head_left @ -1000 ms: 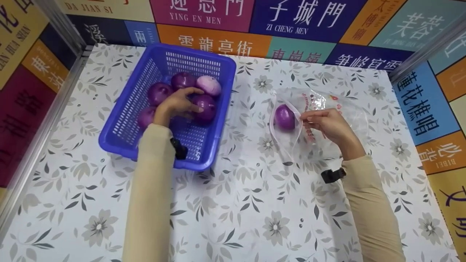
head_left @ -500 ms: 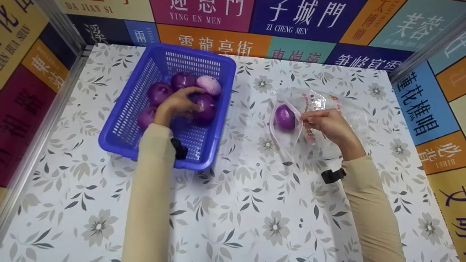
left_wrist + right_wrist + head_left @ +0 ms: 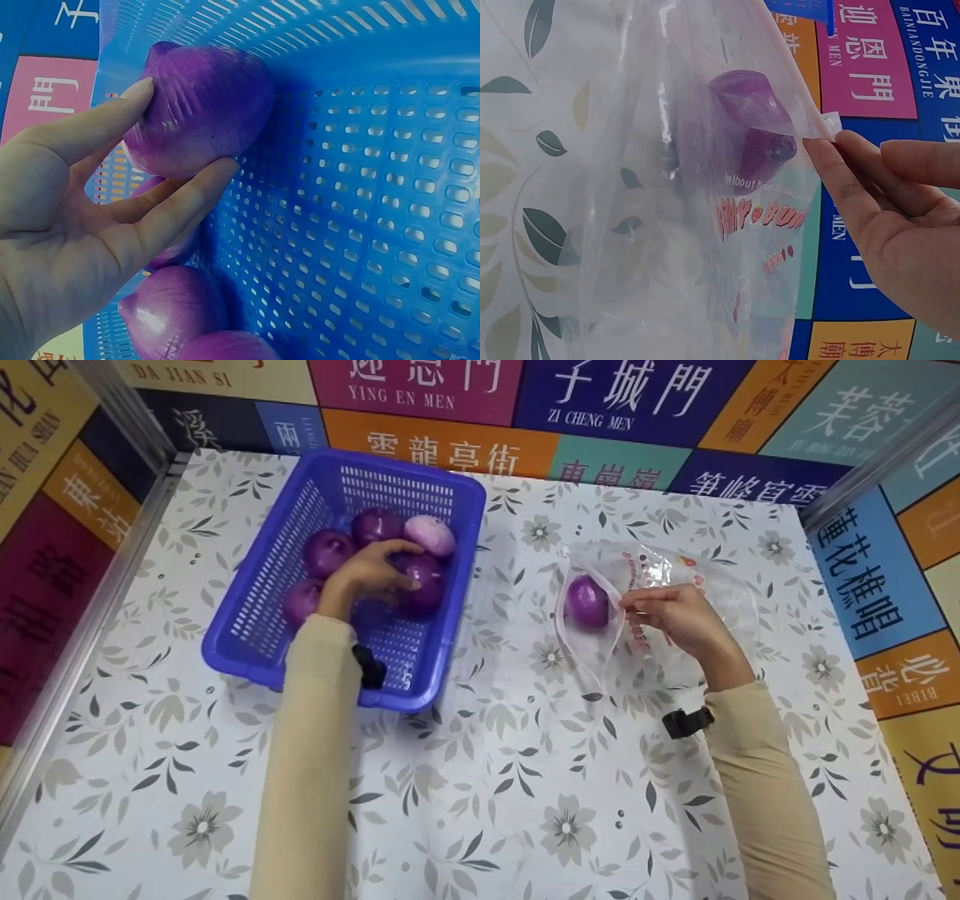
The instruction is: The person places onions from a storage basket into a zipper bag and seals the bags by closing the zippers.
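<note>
Inside the blue plastic basket point(image 3: 247, 656), my left hand point(image 3: 367, 574) grips a purple onion point(image 3: 426, 583) near the right wall. The left wrist view shows thumb and fingers around that onion point(image 3: 206, 105), its pointed end toward the upper left. Several other onions lie beside it, among them a pale pink one point(image 3: 430, 535). My right hand point(image 3: 679, 619) pinches the mouth edge of a clear plastic bag point(image 3: 720, 585) with red print. The bag's mouth gapes to the left, and a purple onion point(image 3: 587, 601) sits just inside it, seen through the film point(image 3: 754, 150) in the right wrist view.
The table point(image 3: 480, 795) has a white cloth with grey leaves and flowers. Panels with printed characters point(image 3: 435, 397) stand along the back and both sides. A gap of tablecloth separates the basket from the bag. Each wrist carries a small black camera point(image 3: 684, 723).
</note>
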{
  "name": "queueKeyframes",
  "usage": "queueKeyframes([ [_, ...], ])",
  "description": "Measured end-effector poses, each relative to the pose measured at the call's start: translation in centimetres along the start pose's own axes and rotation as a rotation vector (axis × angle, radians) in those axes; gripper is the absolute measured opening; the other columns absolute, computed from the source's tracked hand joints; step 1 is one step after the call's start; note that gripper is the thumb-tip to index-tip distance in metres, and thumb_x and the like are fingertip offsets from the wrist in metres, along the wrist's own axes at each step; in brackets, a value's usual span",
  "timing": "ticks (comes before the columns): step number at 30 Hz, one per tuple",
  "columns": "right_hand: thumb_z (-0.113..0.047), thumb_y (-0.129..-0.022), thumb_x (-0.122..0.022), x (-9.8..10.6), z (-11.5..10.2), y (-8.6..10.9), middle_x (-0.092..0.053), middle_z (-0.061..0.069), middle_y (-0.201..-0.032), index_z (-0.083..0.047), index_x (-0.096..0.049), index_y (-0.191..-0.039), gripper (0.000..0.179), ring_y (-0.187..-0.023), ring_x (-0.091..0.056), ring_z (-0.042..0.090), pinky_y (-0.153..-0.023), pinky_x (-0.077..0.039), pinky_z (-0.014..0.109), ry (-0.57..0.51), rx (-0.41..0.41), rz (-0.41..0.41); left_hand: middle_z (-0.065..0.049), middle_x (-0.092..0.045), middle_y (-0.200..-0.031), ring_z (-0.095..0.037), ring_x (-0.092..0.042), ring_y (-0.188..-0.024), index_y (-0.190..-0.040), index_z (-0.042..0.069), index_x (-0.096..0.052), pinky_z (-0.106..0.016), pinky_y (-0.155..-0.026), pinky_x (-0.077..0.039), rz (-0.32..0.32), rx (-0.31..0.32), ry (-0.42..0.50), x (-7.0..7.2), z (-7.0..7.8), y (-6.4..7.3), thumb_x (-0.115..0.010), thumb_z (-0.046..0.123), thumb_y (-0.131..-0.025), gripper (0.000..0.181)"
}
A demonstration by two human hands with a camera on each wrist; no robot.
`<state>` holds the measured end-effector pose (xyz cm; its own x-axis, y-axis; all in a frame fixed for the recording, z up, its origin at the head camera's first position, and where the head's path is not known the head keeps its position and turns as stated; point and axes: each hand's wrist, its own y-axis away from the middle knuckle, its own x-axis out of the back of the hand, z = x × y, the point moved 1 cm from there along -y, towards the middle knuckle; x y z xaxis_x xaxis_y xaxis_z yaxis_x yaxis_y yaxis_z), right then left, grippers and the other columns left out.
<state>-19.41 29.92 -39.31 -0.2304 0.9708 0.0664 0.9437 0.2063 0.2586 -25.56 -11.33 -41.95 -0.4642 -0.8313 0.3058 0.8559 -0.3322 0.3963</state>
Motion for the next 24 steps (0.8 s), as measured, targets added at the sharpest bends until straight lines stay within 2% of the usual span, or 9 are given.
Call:
queueKeyframes([
  [5, 0.008, -0.089, -0.046, 0.09, 0.07, 0.01, -0.066, 0.006, -0.089, 0.021, -0.055, -0.108, 0.024, -0.081, -0.063, 0.015, -0.081, -0.05, 0.026, 0.024, -0.017, 0.016, -0.017, -0.051, -0.114, -0.026, -0.06, -0.072, -0.131, 0.012, -0.047, -0.043, -0.069, -0.054, 0.015, -0.007, -0.011, 0.05, 0.11, 0.1, -0.066, -0.001, -0.08, 0.057],
  [13, 0.01, -0.089, -0.043, 0.1, -0.02, 0.04, -0.066, 0.007, -0.088, 0.02, -0.056, -0.106, 0.024, -0.08, -0.063, 0.015, -0.08, -0.051, 0.026, 0.003, -0.008, 0.015, -0.018, -0.045, -0.119, -0.026, -0.059, -0.073, -0.132, 0.012, -0.046, -0.044, -0.072, -0.053, 0.022, 0.025, 0.03, 0.47, 0.31, 0.29, -0.065, -0.002, -0.08, 0.057],
  [18, 0.009, -0.09, -0.043, 0.12, -0.06, 0.06, -0.066, 0.007, -0.088, 0.023, -0.051, -0.109, 0.026, -0.081, -0.063, 0.015, -0.08, -0.05, 0.026, 0.005, -0.007, 0.006, -0.016, -0.043, -0.121, -0.026, -0.059, -0.072, -0.132, 0.014, -0.046, -0.044, -0.072, -0.053, 0.041, 0.038, 0.005, 0.72, 0.39, 0.37, -0.064, -0.002, -0.081, 0.057],
  [24, 0.008, -0.09, -0.043, 0.32, 0.04, 0.1, -0.066, 0.007, -0.089, 0.02, -0.056, -0.107, 0.024, -0.084, -0.062, 0.015, -0.081, -0.05, 0.025, -0.002, -0.01, 0.008, -0.015, -0.045, -0.12, -0.028, -0.058, -0.077, -0.133, 0.016, -0.046, -0.046, -0.076, -0.052, 0.047, 0.054, -0.007, 0.82, 0.65, 0.56, -0.063, -0.001, -0.082, 0.056],
])
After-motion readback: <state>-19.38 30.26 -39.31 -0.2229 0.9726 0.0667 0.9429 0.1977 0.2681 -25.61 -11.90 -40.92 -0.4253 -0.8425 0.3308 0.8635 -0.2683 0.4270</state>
